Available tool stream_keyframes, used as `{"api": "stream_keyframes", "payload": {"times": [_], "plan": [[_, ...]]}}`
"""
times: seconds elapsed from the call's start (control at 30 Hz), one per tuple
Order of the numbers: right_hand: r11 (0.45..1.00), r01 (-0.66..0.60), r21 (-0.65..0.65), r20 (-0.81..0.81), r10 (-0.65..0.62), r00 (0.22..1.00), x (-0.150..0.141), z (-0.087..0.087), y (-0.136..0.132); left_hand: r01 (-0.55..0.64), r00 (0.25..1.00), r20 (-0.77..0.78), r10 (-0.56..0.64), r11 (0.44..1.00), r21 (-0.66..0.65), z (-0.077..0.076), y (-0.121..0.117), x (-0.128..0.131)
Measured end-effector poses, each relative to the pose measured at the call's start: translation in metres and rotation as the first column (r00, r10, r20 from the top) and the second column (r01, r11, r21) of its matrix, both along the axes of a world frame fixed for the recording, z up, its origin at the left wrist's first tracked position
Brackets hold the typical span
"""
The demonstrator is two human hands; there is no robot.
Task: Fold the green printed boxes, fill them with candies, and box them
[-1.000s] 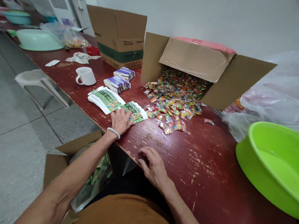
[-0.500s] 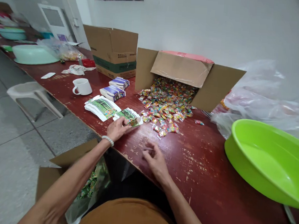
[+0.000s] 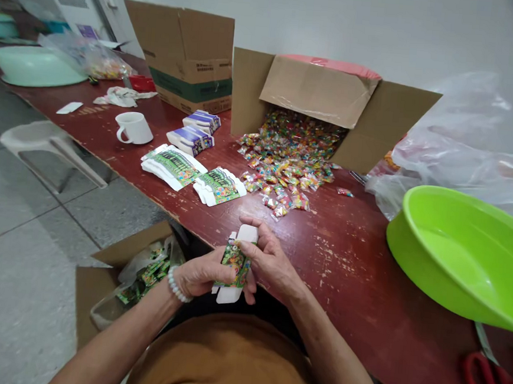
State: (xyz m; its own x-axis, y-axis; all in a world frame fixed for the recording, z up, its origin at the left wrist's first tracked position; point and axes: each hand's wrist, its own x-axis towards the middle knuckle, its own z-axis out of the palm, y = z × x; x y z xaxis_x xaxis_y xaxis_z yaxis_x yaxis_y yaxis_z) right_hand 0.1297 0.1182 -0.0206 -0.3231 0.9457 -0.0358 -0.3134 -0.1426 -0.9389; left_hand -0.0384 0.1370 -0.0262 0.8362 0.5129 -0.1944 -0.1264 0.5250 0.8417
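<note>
A small green printed candy box [image 3: 238, 263] with white end flaps sticking out is between my hands, just off the table's front edge. My left hand [image 3: 206, 272], with a beaded bracelet at the wrist, is closed on its left side, thumb across the front. My right hand [image 3: 271, 261] grips the box from the right, its thumb near the upper flap. Beyond them lie two stacks of flat green cartons, a smaller stack [image 3: 220, 187] and a larger stack [image 3: 173, 166]. Wrapped candies [image 3: 291, 171] spill from a cardboard box lying on its side [image 3: 320, 93].
A lime green basin [image 3: 429, 253] stands at right, with red-handled scissors [image 3: 488, 382] near it. A white mug [image 3: 134, 128], purple cartons [image 3: 192, 139] and an upright cardboard box [image 3: 191, 62] are at left. Below the edge sits an open carton [image 3: 92, 297] holding green boxes in plastic.
My left hand has taken one carton from the smaller stack and brought it toward my body. It is now opened into a box shape, and my right hand has joined on it.
</note>
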Motion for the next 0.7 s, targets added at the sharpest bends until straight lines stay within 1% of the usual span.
{"api": "stream_keyframes", "payload": {"times": [0.07,0.1,0.23,0.33,0.4,0.47,0.53,0.6,0.67,0.7], "plan": [[0.998,-0.06,-0.033,-0.012,0.06,0.998,0.001,0.002,-0.004,-0.07,0.997,-0.007,0.07,0.997,0.026,0.0,-0.001,0.003],[0.998,-0.062,-0.031,-0.019,0.062,0.998,0.001,0.003,-0.006,-0.104,0.994,-0.015,0.104,0.994,0.041,0.0,-0.002,0.004],[0.999,0.034,0.008,-0.062,-0.034,0.998,-0.001,0.003,-0.007,-0.181,0.98,-0.068,0.188,0.979,0.095,0.004,-0.006,0.007],[0.998,0.041,-0.04,-0.068,-0.044,0.997,-0.002,-0.005,-0.007,-0.275,0.949,-0.127,0.288,0.955,0.11,0.006,-0.008,0.01],[0.997,0.06,-0.053,-0.041,-0.062,0.997,-0.001,-0.011,-0.006,-0.346,0.919,-0.151,0.364,0.929,0.133,0.004,-0.008,0.013],[0.987,0.156,-0.028,0.025,-0.155,0.988,0.0,-0.016,-0.004,-0.398,0.891,-0.162,0.425,0.901,0.175,0.003,-0.007,0.016],[0.954,0.295,0.045,0.127,-0.299,0.946,0.003,-0.016,-0.002,-0.416,0.871,-0.171,0.461,0.876,0.244,0.002,-0.006,0.019],[0.923,0.367,0.116,0.21,-0.384,0.899,0.006,-0.015,0.0,-0.461,0.832,-0.167,0.529,0.827,0.322,0.002,-0.005,0.021],[0.905,0.4,0.143,0.244,-0.424,0.872,0.008,-0.014,0.003,-0.538,0.767,-0.144,0.625,0.75,0.385,0.001,-0.007,0.022],[0.899,0.415,0.138,0.234,-0.437,0.869,0.009,-0.014,0.003,-0.581,0.727,-0.13,0.675,0.705,0.407,0.001,-0.008,0.023]]}}
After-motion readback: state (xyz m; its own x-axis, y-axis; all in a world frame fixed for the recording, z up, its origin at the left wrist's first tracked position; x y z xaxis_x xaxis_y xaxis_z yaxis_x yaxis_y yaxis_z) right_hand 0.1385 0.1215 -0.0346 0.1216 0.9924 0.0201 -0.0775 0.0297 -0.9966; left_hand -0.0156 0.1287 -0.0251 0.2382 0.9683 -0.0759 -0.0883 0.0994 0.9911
